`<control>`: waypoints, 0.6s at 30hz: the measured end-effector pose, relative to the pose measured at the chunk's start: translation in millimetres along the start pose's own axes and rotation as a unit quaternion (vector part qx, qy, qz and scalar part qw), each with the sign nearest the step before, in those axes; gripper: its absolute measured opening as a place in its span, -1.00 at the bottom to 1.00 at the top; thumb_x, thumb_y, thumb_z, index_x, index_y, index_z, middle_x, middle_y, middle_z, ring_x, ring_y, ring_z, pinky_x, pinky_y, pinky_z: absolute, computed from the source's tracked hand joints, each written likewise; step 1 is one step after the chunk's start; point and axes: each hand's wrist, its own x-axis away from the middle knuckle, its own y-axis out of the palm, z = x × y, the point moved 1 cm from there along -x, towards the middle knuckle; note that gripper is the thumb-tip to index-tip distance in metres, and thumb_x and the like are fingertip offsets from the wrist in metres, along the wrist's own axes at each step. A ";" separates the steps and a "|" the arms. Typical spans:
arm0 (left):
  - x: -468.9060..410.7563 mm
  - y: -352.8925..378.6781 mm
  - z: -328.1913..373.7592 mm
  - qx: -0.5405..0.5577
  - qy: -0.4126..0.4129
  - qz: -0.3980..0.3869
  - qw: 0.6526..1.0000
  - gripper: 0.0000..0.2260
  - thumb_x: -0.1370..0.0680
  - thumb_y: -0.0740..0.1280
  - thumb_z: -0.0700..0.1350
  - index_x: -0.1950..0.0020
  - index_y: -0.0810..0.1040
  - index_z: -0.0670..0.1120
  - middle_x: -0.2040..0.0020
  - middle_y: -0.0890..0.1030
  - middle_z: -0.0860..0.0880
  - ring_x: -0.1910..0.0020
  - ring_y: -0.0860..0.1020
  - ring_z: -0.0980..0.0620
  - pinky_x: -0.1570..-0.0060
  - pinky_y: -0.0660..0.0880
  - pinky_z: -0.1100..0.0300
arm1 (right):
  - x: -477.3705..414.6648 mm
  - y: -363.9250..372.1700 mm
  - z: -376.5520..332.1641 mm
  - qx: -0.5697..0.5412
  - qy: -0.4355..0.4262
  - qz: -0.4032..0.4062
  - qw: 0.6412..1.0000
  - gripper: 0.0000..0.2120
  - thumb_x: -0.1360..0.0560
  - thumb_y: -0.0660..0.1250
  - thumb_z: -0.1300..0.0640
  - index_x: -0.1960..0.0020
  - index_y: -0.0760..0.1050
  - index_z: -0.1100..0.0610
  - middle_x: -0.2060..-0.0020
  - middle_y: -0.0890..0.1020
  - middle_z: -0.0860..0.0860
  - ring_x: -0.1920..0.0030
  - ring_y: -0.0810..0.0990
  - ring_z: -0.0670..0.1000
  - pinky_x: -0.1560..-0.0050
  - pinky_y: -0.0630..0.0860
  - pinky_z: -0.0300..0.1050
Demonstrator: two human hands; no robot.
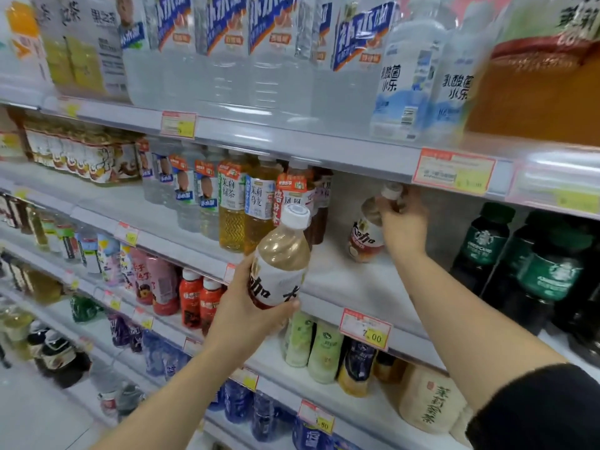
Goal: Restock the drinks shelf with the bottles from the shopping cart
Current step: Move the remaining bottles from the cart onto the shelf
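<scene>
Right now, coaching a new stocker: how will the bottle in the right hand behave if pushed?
Probably heavy for its size: the bottle looks full to the shoulder. Likely tippy: tall, narrow, gripped by the right hand near its top. Round, so it might roll.

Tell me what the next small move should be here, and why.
Probably let the right hand release the back bottle: it seems to stand on the shelf in the gap. The left hand holds the second bottle ready to go in front.
</scene>
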 end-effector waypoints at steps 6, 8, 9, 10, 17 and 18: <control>-11.9 9.8 -7.2 -0.003 -0.007 0.029 1.000 -0.32 -0.32 0.55 -0.12 -0.32 0.33 0.22 -0.07 0.62 0.17 0.00 0.60 0.21 0.08 0.55 0.21 | -27.5 32.8 19.6 -0.021 -0.018 -0.054 0.998 -0.72 -0.51 0.27 0.19 -0.20 0.41 0.21 -0.05 0.59 0.17 -0.06 0.56 0.14 0.02 0.39 -0.13; -14.5 13.1 -9.2 0.000 -0.008 0.031 0.999 -0.32 -0.31 0.55 -0.11 -0.32 0.33 0.22 -0.04 0.63 0.14 0.07 0.62 0.16 0.23 0.52 0.26 | -26.8 35.3 28.0 -0.031 -0.007 -0.044 0.999 -0.68 -0.52 0.26 0.19 -0.27 0.38 0.18 -0.06 0.56 0.08 -0.08 0.53 0.09 -0.01 0.36 -0.18; -15.3 14.5 -10.1 0.000 -0.009 0.032 0.999 -0.33 -0.31 0.55 -0.11 -0.30 0.33 0.23 -0.01 0.63 0.13 0.12 0.61 0.14 0.30 0.50 0.29 | -23.6 34.5 31.0 -0.046 -0.003 -0.030 0.998 -0.65 -0.53 0.27 0.18 -0.29 0.36 0.17 -0.05 0.54 0.03 -0.09 0.52 0.07 -0.05 0.38 -0.18; -15.9 16.2 -10.0 0.001 -0.009 0.033 0.999 -0.34 -0.31 0.55 -0.11 -0.28 0.34 0.25 0.00 0.63 0.14 0.15 0.61 0.15 0.35 0.48 0.32 | -21.6 34.0 36.1 -0.066 -0.003 -0.010 0.998 -0.64 -0.53 0.27 0.18 -0.31 0.34 0.16 -0.06 0.53 0.01 -0.09 0.52 0.05 -0.09 0.40 -0.16; -20.2 25.0 3.3 -0.015 0.017 0.027 0.999 -0.37 -0.33 0.53 -0.17 -0.22 0.34 0.30 0.01 0.58 0.33 0.08 0.57 0.35 0.30 0.49 0.42 | -34.0 26.6 25.1 -0.036 -0.053 0.003 0.998 -0.81 -0.55 0.11 0.02 0.18 0.44 -0.07 0.16 0.62 0.10 0.08 0.59 0.14 0.00 0.55 0.03; -21.5 25.9 5.4 -0.019 0.021 0.026 0.999 -0.36 -0.33 0.54 -0.17 -0.22 0.33 0.31 0.01 0.57 0.36 0.06 0.55 0.36 0.26 0.48 0.45 | -35.0 27.0 21.1 -0.038 -0.046 -0.032 0.998 -0.73 -0.57 0.10 0.05 0.28 0.41 -0.05 0.20 0.63 0.08 0.12 0.61 0.11 0.01 0.56 0.07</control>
